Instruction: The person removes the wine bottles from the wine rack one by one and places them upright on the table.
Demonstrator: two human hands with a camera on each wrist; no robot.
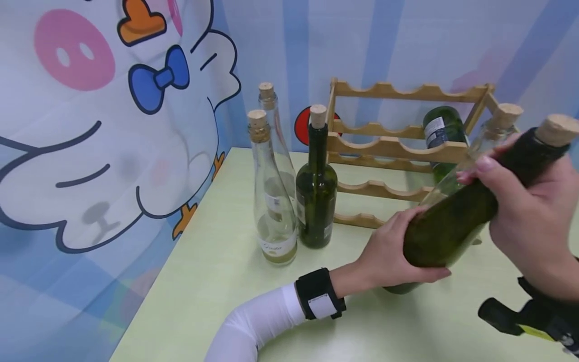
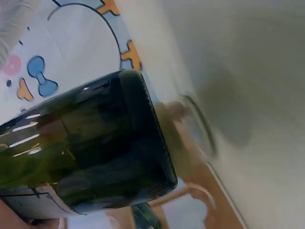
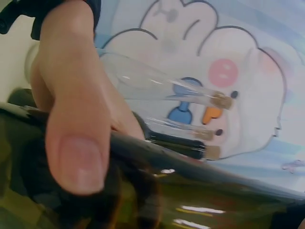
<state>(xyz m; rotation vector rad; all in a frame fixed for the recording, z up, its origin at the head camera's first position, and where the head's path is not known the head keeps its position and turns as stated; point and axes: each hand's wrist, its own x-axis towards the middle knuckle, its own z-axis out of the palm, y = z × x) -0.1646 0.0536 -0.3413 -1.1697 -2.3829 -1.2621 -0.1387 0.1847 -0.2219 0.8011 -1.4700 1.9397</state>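
You hold a dark green bottle tilted at the lower right of the frame, cork pointing to the upper right. Your left hand cups its base, fingers curled under it; your right hand wraps the neck. A clear bottle stands just behind. At centre, two clear bottles and a green bottle stand upright on the pale table, left of a wooden rack.
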